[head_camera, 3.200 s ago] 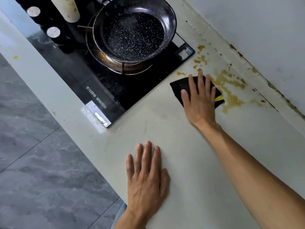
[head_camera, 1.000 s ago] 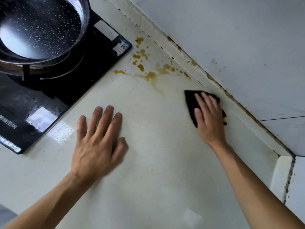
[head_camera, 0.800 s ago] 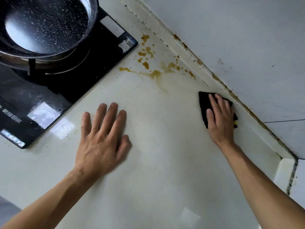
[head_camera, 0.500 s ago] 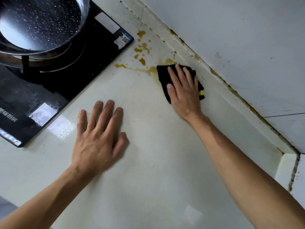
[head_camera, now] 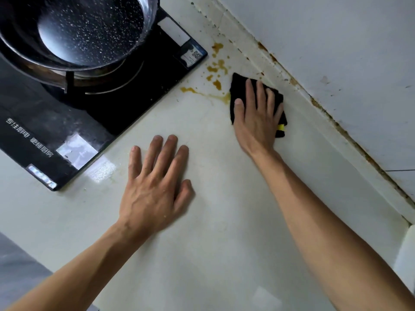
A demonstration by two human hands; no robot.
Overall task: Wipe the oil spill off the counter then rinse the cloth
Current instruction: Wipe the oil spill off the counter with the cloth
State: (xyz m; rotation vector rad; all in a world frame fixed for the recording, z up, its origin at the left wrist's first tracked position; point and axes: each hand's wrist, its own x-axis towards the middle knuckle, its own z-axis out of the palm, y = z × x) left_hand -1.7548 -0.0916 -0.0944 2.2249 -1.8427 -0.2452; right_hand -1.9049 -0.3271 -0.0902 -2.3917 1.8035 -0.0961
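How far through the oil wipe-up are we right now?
Done: the counter right of the cloth looks free of oil. In hand: the right hand presses the cloth flat beside the remaining oil spots, while the left hand rests flat on the counter. Left: the spots and the streak toward the stove, then rinsing; no sink is in view.

Pale grey wall (head_camera: 325, 41) at the back, brown-stained along its base seam; black glass hob (head_camera: 107, 108) far left — speckled dark pan (head_camera: 85, 30) on top; grey floor (head_camera: 15, 265) below.
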